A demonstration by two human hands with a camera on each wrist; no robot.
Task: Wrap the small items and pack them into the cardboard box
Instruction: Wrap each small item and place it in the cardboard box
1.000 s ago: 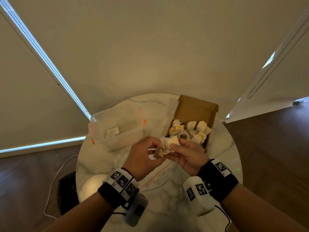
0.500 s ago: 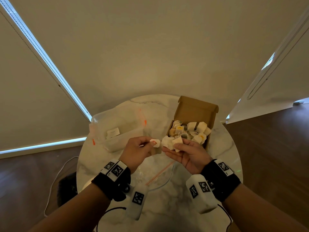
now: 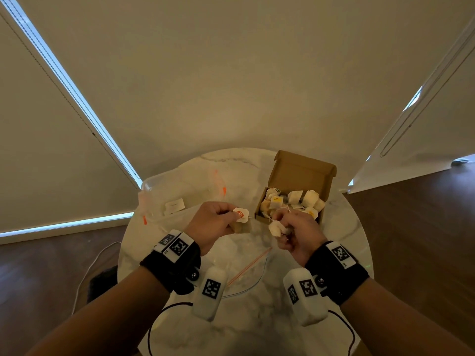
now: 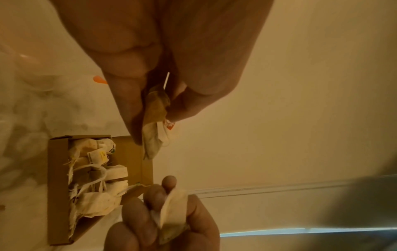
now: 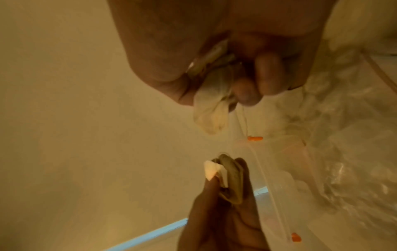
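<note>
Above the round marble table, my left hand [image 3: 214, 222] pinches a brownish tea bag [image 4: 155, 115] together with its white tag with a red mark [image 3: 241, 215]. To its right, my right hand [image 3: 299, 233] is curled round a pale tea bag [image 3: 276, 228], seen close up in the right wrist view [image 5: 212, 108], with thin strings hanging from it. The open cardboard box [image 3: 300, 173] stands just behind the right hand, its lid up, with several pale tea bags [image 3: 295, 199] piled inside. A gap separates the two hands.
A clear plastic container [image 3: 164, 199] with orange clips stands at the table's back left. A clear zip bag [image 3: 246, 268] with a red strip lies flat under my wrists. The table's rim [image 3: 359, 235] curves close on the right; cables hang off its near edge.
My hands were together over one bundle and have drawn apart. The left hand carried the tagged tea bag left; the right hand curled round the pale one near the box.
</note>
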